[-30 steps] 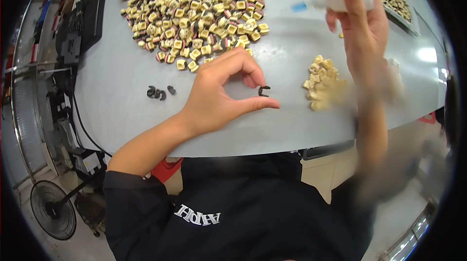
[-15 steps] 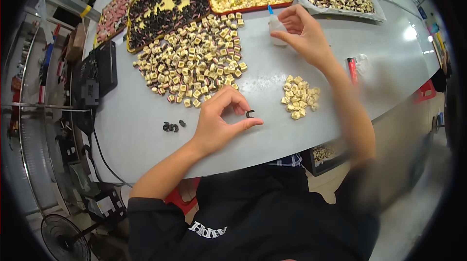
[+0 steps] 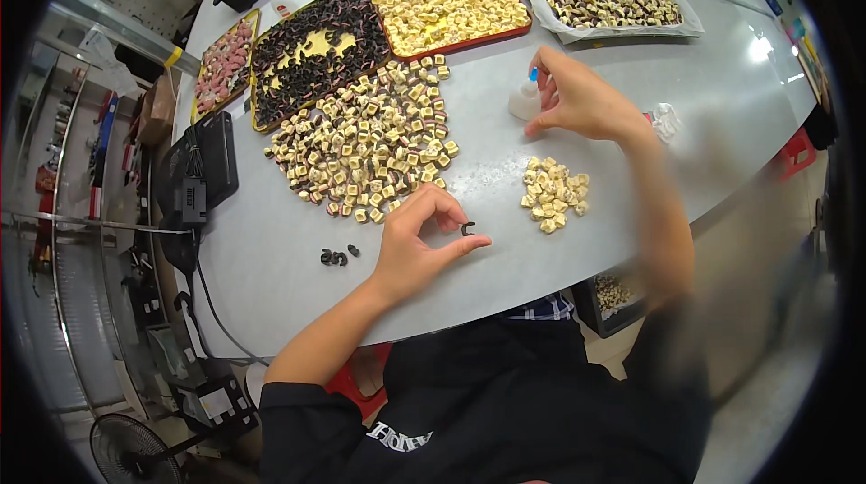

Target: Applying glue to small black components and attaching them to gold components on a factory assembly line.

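White lettering on black shirt; print on red-marked bottle, too small to read

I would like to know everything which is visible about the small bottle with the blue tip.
The small bottle is whitish, apparently of translucent plastic, with a rounded body and a blue tip pointing up. It looks roughly upright, at or just above the grey table. The right hand is beside it, fingers partly hiding it; whether they grip it is unclear.
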`<action>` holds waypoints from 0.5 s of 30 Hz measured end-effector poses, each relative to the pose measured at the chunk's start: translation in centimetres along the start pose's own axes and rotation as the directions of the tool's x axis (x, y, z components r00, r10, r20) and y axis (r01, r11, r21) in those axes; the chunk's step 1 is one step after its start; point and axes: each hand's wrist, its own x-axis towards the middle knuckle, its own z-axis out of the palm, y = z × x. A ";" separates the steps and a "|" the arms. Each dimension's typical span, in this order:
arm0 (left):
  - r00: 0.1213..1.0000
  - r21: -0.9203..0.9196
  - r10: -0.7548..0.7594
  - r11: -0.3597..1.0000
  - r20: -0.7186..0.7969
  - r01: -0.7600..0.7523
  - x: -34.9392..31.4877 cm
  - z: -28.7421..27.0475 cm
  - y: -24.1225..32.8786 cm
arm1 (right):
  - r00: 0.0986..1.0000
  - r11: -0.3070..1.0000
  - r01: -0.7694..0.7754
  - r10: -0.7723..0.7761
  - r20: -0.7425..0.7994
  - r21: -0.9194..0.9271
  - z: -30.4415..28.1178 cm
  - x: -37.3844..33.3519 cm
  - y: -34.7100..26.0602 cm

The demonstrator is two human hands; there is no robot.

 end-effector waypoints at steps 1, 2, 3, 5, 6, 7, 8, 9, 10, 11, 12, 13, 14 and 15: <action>1.000 0.002 0.005 1.000 0.001 -0.005 0.1 0.0 0.0 | 1.000 1.000 -0.001 0.001 0.001 0.003 -0.3 -0.1 0.0; 1.000 0.004 0.010 1.000 0.001 -0.010 0.1 0.0 0.0 | 1.000 0.998 -0.012 0.012 0.017 -0.055 -0.6 -0.3 0.1; 1.000 0.004 0.007 1.000 0.001 -0.007 0.1 0.0 0.1 | 0.999 0.993 -0.020 0.024 0.033 -0.114 -0.8 -0.4 0.1; 1.000 0.001 0.000 1.000 -0.002 0.000 0.1 -0.1 0.1 | 0.998 0.985 -0.027 0.036 0.052 -0.170 -1.4 -0.5 -0.1; 1.000 -0.001 -0.004 1.000 -0.004 0.004 0.1 -0.1 0.2 | 0.983 0.993 0.016 0.006 0.182 -0.119 -1.8 -0.6 -0.3; 1.000 0.000 -0.007 1.000 -0.006 0.007 0.1 -0.1 0.2 | 0.951 0.997 0.053 -0.031 0.308 -0.062 -2.2 -0.6 -0.5; 1.000 0.010 0.010 1.000 -0.019 -0.010 0.2 0.0 0.2 | 0.903 0.997 0.078 -0.070 0.425 -0.001 -2.2 -0.7 -0.6; 0.999 0.020 0.026 0.999 -0.032 -0.025 0.2 0.0 0.2 | 0.902 0.997 0.075 -0.068 0.426 0.000 -2.0 -0.8 -0.7; 0.998 0.031 0.042 0.999 -0.044 -0.041 0.2 0.1 0.1 | 0.894 0.996 0.085 -0.068 0.443 -0.018 -1.6 -0.8 -0.9; 0.998 0.031 0.039 0.999 -0.043 -0.038 0.2 0.1 0.1 | 0.885 0.995 0.095 -0.068 0.460 -0.035 -1.3 -0.8 -1.2; 0.998 0.036 0.044 0.998 -0.043 -0.043 0.2 0.1 0.0 | 0.876 0.993 0.106 -0.068 0.477 -0.052 -0.9 -0.7 -1.4; 0.998 0.043 0.049 0.998 -0.042 -0.047 0.2 0.1 0.0 | 0.876 0.993 0.105 -0.068 0.478 -0.050 -0.8 -0.7 -1.5; 0.998 0.049 0.054 0.997 -0.042 -0.052 0.2 0.1 0.0 | 0.870 0.992 0.112 -0.072 0.487 -0.055 -0.6 -0.7 -1.6; 0.998 0.049 0.052 0.998 -0.042 -0.049 0.2 0.1 0.0 | 0.865 0.991 0.120 -0.075 0.497 -0.059 -0.5 -0.7 -1.6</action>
